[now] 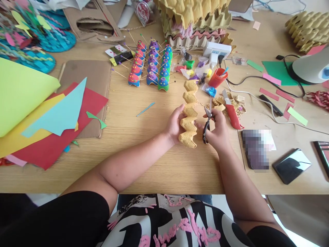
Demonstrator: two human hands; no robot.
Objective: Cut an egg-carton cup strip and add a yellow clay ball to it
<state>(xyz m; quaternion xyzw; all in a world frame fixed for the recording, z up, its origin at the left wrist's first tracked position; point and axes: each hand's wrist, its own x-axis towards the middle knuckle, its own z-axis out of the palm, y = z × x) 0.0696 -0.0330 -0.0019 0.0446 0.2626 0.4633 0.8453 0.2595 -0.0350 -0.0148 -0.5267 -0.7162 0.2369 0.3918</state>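
Note:
My left hand (175, 126) is closed around the left side of a yellow egg-carton strip (189, 115), a bumpy row of several cups held lengthwise away from me. In my right hand (219, 128) is a pair of scissors (206, 128) with black handles, the blades parted and pointing away from me, just right of the strip. Beyond the strip stand painted egg-carton caterpillars: a red one (135, 68), a purple one (152, 67) and a green-blue one (165, 70), with pins sticking out. Carton scraps (240, 103) lie past my right hand.
A red-handled knife (232, 111) lies on the scraps, near a red cup (218, 77). Coloured paper sheets (51, 116) cover the left side over cardboard (84, 73). Stacked egg trays (195, 17) stand at the back. Cables (269, 106) and a phone (291, 166) lie on the right.

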